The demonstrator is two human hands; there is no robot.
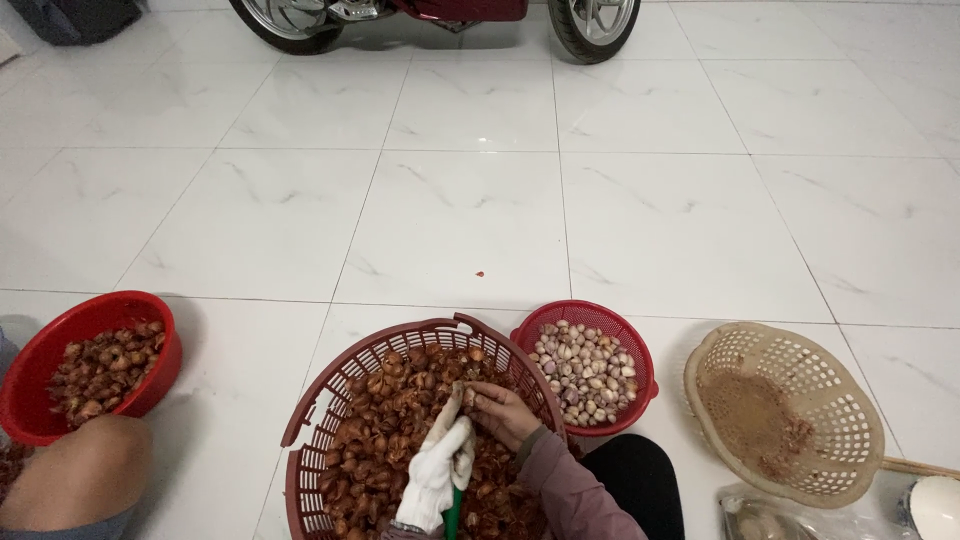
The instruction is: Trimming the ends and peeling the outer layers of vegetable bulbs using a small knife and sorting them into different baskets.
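Observation:
My left hand [438, 462] wears a white glove and grips a green-handled tool over the big dark red basket [318, 420], which is full of brown unpeeled shallots [385, 415]. My right hand [500, 410] is bare and pinches one small shallot against the gloved thumb, just above the pile. To the right of the big basket stands a smaller red basket [640, 345] holding pale peeled shallots [585, 370].
A red bowl [40, 355] of brown shallots sits at the left, behind another person's bare knee [80, 480]. A tilted beige basket [800, 370] with skin scraps lies at the right. A motorbike's wheels [595, 25] stand at the far edge of the white tiled floor.

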